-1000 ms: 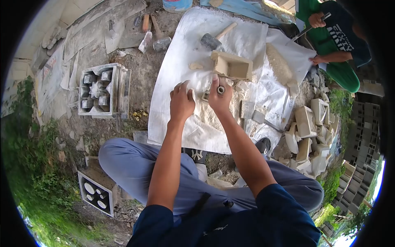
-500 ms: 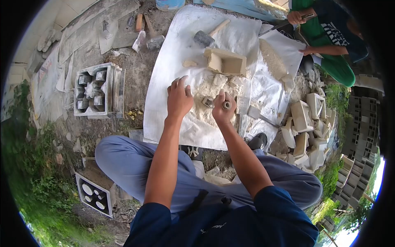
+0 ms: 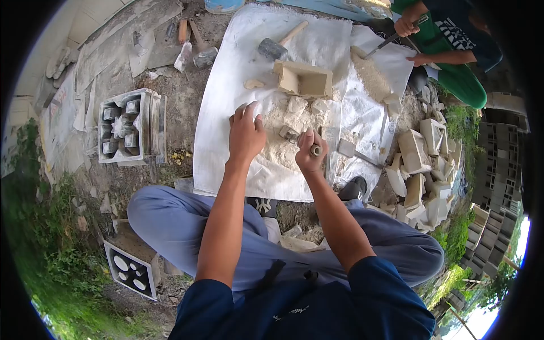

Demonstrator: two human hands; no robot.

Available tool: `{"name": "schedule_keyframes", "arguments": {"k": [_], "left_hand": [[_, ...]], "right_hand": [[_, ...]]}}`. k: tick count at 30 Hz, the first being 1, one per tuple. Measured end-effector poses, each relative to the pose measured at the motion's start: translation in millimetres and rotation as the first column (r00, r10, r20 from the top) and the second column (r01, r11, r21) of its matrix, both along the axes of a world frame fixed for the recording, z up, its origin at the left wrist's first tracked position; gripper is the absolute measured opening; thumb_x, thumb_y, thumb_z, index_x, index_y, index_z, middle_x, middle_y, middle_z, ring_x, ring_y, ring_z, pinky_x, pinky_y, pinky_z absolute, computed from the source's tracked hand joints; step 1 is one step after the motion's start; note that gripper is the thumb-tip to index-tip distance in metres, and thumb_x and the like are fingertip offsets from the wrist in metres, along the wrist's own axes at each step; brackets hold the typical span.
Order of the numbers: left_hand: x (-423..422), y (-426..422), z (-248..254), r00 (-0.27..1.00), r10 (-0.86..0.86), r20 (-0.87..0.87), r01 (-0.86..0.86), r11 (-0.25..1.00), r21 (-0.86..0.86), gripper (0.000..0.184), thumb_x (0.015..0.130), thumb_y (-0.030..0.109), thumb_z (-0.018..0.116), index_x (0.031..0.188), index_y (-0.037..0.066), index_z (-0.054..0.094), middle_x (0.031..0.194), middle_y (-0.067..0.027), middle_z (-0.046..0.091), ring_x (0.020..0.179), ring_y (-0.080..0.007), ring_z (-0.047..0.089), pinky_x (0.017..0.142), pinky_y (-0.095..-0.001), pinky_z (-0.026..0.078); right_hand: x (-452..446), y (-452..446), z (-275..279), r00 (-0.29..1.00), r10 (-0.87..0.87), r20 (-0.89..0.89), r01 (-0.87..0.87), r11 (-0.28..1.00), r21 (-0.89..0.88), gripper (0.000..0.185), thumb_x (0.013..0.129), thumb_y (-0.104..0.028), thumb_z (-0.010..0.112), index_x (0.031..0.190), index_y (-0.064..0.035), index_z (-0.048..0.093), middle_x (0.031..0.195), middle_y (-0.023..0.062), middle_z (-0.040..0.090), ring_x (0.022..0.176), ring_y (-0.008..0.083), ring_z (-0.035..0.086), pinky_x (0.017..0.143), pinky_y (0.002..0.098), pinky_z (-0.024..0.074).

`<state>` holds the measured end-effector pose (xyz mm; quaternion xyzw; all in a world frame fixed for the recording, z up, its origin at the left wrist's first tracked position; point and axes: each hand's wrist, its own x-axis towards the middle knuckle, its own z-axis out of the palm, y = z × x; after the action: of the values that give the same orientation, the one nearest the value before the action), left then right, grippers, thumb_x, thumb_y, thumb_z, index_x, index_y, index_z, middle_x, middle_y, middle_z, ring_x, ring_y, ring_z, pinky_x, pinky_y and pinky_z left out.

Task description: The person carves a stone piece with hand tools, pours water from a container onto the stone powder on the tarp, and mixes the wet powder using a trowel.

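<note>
My right hand (image 3: pixel 309 154) is closed round the handle of a small hammer, its end poking out of the fist. The metal hammer head (image 3: pixel 289 134) hovers over or rests on crumbled pale rubble (image 3: pixel 283 150); I cannot tell which. To the left, my left hand (image 3: pixel 247 133) has its fingers stretched out at the edge of the rubble, over the white sheet (image 3: pixel 218 144), and holds nothing. Just beyond both hands sits a pale hollow block (image 3: pixel 314 84) with an open box-like cavity. A flat-bladed tool (image 3: pixel 347 148) lies right of my right hand.
A mallet (image 3: pixel 273 50) lies farther up the sheet. Left stands a metal mould (image 3: pixel 122 127); broken blocks (image 3: pixel 416 153) are heaped right. At the upper right, another person's hand (image 3: pixel 407 26) grips a long tool over a powder pile (image 3: pixel 371 76). A holed box (image 3: pixel 131 269) sits lower left.
The hammer and my right hand have shifted slightly right across the rubble. My left hand stays nearly in place. The other person's long tool has tilted down toward the powder. The view has shifted slightly.
</note>
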<state>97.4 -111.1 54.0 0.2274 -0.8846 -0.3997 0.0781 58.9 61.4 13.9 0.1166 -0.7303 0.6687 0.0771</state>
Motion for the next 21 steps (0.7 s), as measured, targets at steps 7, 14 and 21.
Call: {"name": "schedule_keyframes", "arguments": {"k": [7,14,21], "left_hand": [[-6.8,1.9,1.7,0.997,-0.016,-0.074,0.015,1.0,-0.007,0.038,0.098,0.013,0.054,0.135,0.007,0.056,0.137,-0.0241,0.053,0.126,-0.0441,0.049,0.107,-0.0488,0.041],[-5.6,5.8,6.8,0.999,-0.008,-0.041,0.009,1.0,0.02,0.039,0.098,0.014,0.054,0.137,0.008,0.055,0.139,-0.023,0.051,0.126,-0.044,0.049,0.108,-0.0492,0.041],[-10.4,3.6,1.5,0.999,-0.037,-0.035,0.038,0.999,0.03,0.039,0.098,0.016,0.055,0.136,0.008,0.056,0.141,-0.0218,0.051,0.128,-0.0436,0.047,0.108,-0.0495,0.042]], "right_hand": [[-39.0,-6.4,106.9,0.968,0.19,0.163,-0.197,0.98,0.024,0.048,0.106,-0.018,0.056,0.061,-0.0032,0.045,0.057,-0.0032,0.04,0.053,0.0056,0.033,0.048,0.0281,0.0253],[-31.3,4.8,9.4,0.993,-0.054,0.109,0.058,0.998,-0.031,0.049,0.106,-0.018,0.055,0.061,-0.0028,0.043,0.057,-0.0022,0.039,0.052,0.0073,0.032,0.048,0.0292,0.0252],[-39.0,6.4,102.3,0.985,0.084,0.148,-0.073,0.994,-0.077,0.05,0.106,-0.017,0.054,0.059,-0.0049,0.043,0.055,-0.0037,0.038,0.05,0.0059,0.029,0.047,0.0278,0.0214]]}}
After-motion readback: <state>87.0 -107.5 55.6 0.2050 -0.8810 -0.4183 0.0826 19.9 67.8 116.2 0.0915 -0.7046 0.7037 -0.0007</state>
